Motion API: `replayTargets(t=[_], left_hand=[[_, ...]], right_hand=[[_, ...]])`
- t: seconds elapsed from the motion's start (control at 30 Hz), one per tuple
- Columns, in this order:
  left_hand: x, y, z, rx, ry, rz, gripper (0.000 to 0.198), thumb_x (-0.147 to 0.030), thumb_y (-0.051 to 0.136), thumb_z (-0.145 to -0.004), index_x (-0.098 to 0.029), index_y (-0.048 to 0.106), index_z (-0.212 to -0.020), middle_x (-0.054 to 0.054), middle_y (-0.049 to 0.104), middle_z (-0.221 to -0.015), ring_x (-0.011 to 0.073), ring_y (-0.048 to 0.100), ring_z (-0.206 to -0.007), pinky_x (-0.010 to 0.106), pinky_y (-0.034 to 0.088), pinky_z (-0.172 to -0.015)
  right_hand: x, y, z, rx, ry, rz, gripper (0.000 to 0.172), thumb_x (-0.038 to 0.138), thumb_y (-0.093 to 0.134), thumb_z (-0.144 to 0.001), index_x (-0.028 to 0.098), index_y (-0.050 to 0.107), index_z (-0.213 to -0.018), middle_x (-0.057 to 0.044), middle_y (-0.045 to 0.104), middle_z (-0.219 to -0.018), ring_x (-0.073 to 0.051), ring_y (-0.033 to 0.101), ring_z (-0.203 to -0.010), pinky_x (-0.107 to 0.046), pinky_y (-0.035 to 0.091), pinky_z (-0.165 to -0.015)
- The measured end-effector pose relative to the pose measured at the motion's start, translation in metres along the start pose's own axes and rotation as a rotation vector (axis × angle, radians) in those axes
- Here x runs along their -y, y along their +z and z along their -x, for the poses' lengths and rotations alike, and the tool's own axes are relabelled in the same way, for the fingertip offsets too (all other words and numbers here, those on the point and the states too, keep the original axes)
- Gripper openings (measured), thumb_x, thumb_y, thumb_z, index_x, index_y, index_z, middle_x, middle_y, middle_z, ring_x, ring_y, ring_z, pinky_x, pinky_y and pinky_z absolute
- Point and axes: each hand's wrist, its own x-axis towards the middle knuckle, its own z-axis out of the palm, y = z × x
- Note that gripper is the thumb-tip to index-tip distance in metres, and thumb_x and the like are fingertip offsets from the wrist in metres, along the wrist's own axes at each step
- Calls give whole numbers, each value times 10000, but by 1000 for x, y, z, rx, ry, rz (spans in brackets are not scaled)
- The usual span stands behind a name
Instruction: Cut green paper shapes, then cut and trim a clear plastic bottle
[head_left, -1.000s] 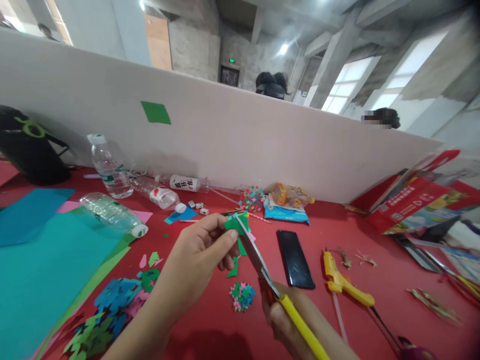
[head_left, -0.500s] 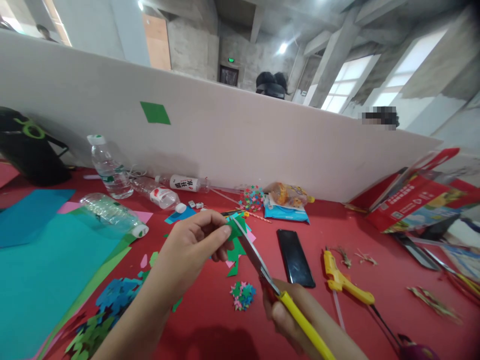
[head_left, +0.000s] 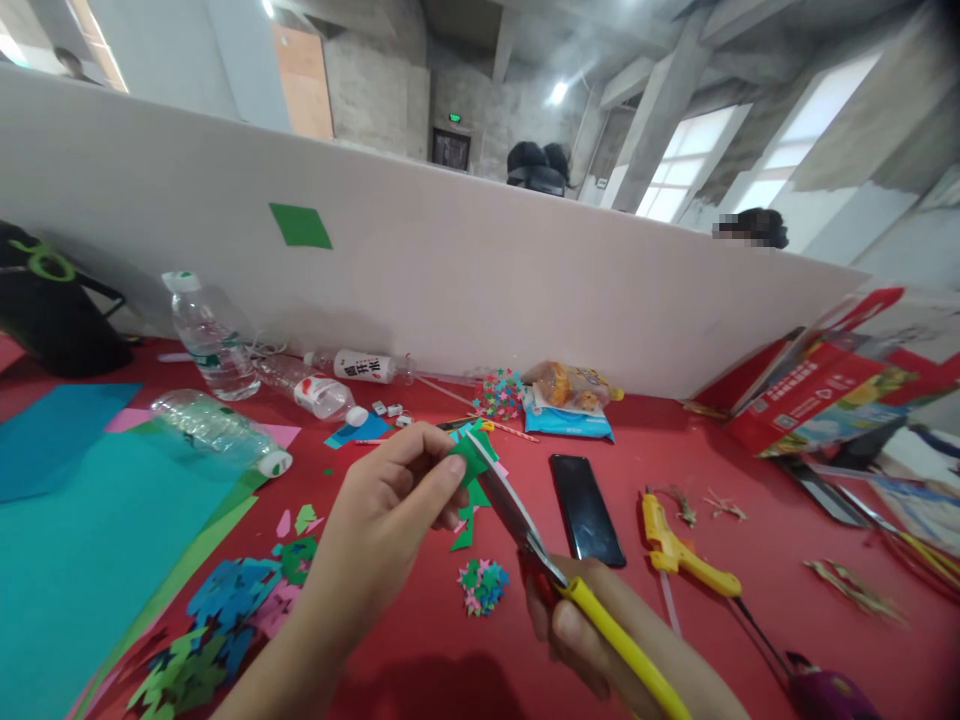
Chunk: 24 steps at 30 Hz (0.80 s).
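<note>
Watch your left hand (head_left: 390,500): its fingertips pinch the small green paper (head_left: 469,458) right where the scissors (head_left: 514,515) blades meet it. I judge that a closing cut could nick your thumb, and so small a piece could twist or slip from the pinch. Your right hand (head_left: 581,630) is wrapped around the yellow handles, nearer you than the black phone (head_left: 586,508). The paper sits at your left fingertips, above the desk (head_left: 750,620), just left of the phone.

Scissors (head_left: 538,553) handle cut off by bottom edge; green paper (head_left: 471,458) partly behind left hand (head_left: 390,520).
</note>
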Motion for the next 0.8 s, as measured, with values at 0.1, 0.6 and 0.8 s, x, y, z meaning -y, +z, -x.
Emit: replayTargets(t=[0.1, 0.6, 0.8], left_hand=[[1, -3, -1, 19, 5, -18, 115, -253, 592, -840, -201, 612, -739, -50, 599, -558, 80, 578, -489, 162, 481, -479], [7, -7, 0, 26, -5, 7, 101, -245, 608, -853, -202, 617, -763, -50, 601, -558, 83, 581, -480, 169, 478, -476], [11, 1, 3, 8, 16, 133, 159, -232, 579, -899, -221, 611, -744, -60, 616, -587, 68, 572, -528, 160, 462, -520]], right_hand=[[0, -5, -3, 82, 27, -4, 577, 749, 385, -902, 192, 524, -857, 34, 450, -644, -96, 350, -507, -206, 310, -446], [-5, -4, -7, 91, 41, -54, 605, 777, 398, -879, 187, 535, -888, 30, 444, -654, -105, 360, -537, -216, 308, -474], [-7, 8, 1, 41, 142, -189, 670, 833, 397, -829, 186, 562, -890, 15, 503, -666, -112, 407, -533, -233, 358, -516]])
